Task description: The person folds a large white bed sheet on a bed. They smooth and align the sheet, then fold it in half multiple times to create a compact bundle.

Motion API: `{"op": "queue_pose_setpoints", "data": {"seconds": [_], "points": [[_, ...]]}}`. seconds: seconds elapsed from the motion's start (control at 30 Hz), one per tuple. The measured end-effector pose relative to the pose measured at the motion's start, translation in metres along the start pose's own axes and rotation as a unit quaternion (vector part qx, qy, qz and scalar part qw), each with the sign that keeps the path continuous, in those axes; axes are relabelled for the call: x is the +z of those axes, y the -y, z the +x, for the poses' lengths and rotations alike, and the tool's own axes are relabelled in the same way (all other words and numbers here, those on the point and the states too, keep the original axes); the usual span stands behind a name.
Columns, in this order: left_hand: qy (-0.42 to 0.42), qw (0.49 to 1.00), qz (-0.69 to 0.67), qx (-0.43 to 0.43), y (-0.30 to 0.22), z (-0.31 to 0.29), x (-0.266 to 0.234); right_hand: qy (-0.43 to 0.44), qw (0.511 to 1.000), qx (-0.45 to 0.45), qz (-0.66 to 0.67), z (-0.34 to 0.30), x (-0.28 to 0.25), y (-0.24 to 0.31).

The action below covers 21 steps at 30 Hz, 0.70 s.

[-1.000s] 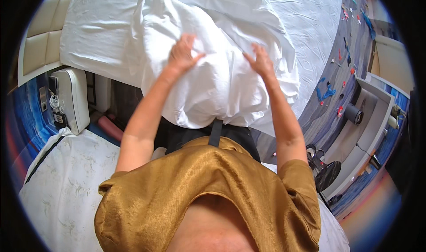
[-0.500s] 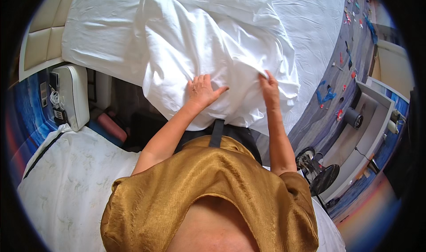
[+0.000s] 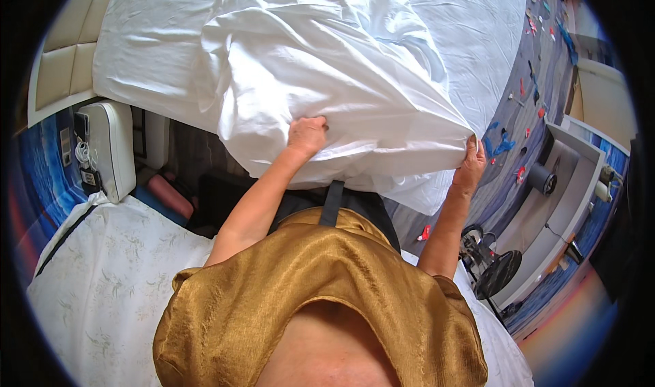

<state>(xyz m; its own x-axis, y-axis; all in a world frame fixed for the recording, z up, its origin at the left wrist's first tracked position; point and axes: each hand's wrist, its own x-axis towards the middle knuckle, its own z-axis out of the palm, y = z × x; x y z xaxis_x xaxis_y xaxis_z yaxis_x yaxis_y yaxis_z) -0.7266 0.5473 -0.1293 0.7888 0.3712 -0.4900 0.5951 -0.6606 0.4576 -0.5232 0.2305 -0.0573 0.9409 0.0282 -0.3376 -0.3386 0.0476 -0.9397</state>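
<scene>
A loose white sheet [image 3: 355,94] lies bunched over the near part of a bed [image 3: 164,39] that is spread with white bedding. My left hand [image 3: 308,136] is closed on the cloth near its middle, fingers curled into a fold. Out to the right, my right hand [image 3: 469,163] pinches the sheet's edge between thumb and fingers. Between the two hands the fabric is drawn fairly tight, with creases running toward the right grip. The near edge of the sheet hangs down in front of my waist.
A padded cream headboard [image 3: 65,66] and a white bedside unit [image 3: 114,148] stand at the left. Behind me is a second mattress [image 3: 116,285]. On the right are a black fan [image 3: 501,274], a grey shelf unit [image 3: 573,175] and scattered bits on the floor [image 3: 505,169].
My right hand has moved right and slightly nearer, pulling the sheet's edge out with it. My left fingers, spread before, have curled onto the cloth. The folds between them have flattened.
</scene>
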Motion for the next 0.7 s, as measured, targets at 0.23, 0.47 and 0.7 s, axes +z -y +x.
{"op": "queue_pose_setpoints", "data": {"seconds": [0.23,0.47,0.7], "points": [[-0.138,0.988,-0.056,-0.05,0.058,-0.019,-0.074,-0.039,0.998,0.015,-0.054,0.005,-0.011,-0.017],[-0.106,0.97,-0.034,0.214,0.001,-0.04,-0.049,-0.026,1.0,-0.014,0.005,0.003,0.008,0.003],[0.036,0.971,-0.064,0.23,-0.038,-0.019,0.025,0.019,1.0,-0.022,0.013,-0.01,0.015,0.031]]}}
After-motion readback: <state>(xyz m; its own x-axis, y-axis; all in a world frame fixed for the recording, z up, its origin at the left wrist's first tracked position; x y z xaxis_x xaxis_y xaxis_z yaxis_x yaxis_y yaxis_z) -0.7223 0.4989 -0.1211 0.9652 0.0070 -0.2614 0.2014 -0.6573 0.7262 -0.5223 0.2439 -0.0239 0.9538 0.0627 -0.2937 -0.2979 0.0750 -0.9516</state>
